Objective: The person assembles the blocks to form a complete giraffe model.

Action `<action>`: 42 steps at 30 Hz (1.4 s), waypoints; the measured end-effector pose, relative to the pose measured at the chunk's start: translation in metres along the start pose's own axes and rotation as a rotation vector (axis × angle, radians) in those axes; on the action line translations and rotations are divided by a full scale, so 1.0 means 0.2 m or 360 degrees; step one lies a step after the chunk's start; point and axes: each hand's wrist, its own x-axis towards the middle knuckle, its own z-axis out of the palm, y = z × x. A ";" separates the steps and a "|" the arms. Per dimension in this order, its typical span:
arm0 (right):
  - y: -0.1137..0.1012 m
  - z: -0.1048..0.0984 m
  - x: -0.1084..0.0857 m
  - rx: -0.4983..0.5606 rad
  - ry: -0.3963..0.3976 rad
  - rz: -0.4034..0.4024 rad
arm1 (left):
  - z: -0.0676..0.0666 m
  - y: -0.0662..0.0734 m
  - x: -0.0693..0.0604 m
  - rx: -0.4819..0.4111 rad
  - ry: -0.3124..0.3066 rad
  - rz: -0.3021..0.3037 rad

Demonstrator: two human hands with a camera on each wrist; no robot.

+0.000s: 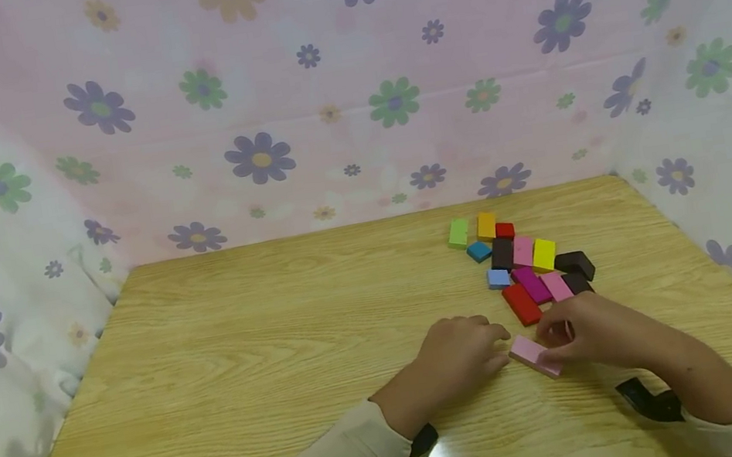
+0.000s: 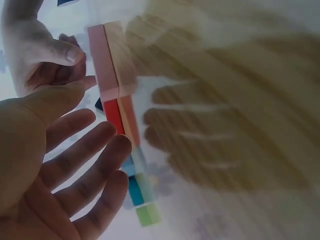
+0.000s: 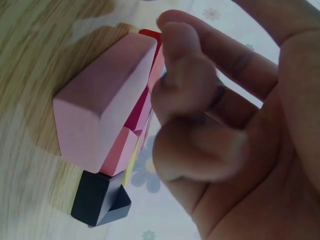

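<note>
A pink block [image 1: 528, 351] lies flat on the wooden table between the two hands. My left hand [image 1: 457, 356] is at its left end, fingers loosely extended; the left wrist view shows those fingers [image 2: 105, 155] spread and holding nothing. On the block's right side is my right hand [image 1: 601, 328], its thumb overlapping the block's end in the head view. In the right wrist view its fingers [image 3: 185, 80] are loosely bent beside the pink block [image 3: 100, 100], with a gap between. A red block [image 1: 523, 305] lies just beyond the hands.
Beyond the right hand is a cluster of blocks: magenta [image 1: 532, 285], yellow [image 1: 544, 255], light blue [image 1: 498, 278], green [image 1: 458, 233], orange [image 1: 487, 226] and several others. A black angled block [image 1: 577, 266] sits at its right. Flowered cloth [image 1: 319, 94] surrounds the table [image 1: 214, 343].
</note>
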 end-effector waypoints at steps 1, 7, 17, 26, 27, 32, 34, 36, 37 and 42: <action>0.00 0.00 0.00 -0.0006 -0.0008 0.0008 | 0.00 0.01 0.01 -0.0025 -0.0024 -0.0010; 0.00 0.02 0.00 -0.0061 -0.0059 0.0100 | 0.02 0.03 0.07 -0.0100 -0.0078 -0.0013; -0.02 0.04 0.00 -0.0155 -0.0041 0.0062 | 0.04 0.05 0.11 -0.0047 -0.0101 -0.0029; -0.06 0.04 0.01 -0.0198 0.0023 0.0022 | 0.03 -0.01 0.04 -0.0035 -0.0122 -0.0127; -0.07 0.04 0.01 -0.0201 0.0042 0.0016 | 0.02 -0.02 0.02 -0.0034 -0.0118 -0.0134; -0.07 0.03 0.01 -0.0253 0.0164 0.0025 | 0.00 -0.08 -0.07 -0.0049 -0.0074 -0.0164; -0.06 0.03 0.00 -0.0292 0.0237 0.0031 | 0.00 -0.10 -0.11 -0.0060 -0.0057 -0.0176; -0.04 0.03 -0.01 -0.0316 0.0301 0.0053 | -0.01 -0.13 -0.14 -0.0069 -0.0044 -0.0195; -0.03 0.03 -0.02 -0.0328 0.0324 0.0064 | -0.01 -0.14 -0.16 -0.0072 -0.0039 -0.0206; 0.02 0.04 -0.03 -0.0311 0.0334 0.0140 | -0.02 -0.19 -0.24 -0.0089 -0.0022 -0.0269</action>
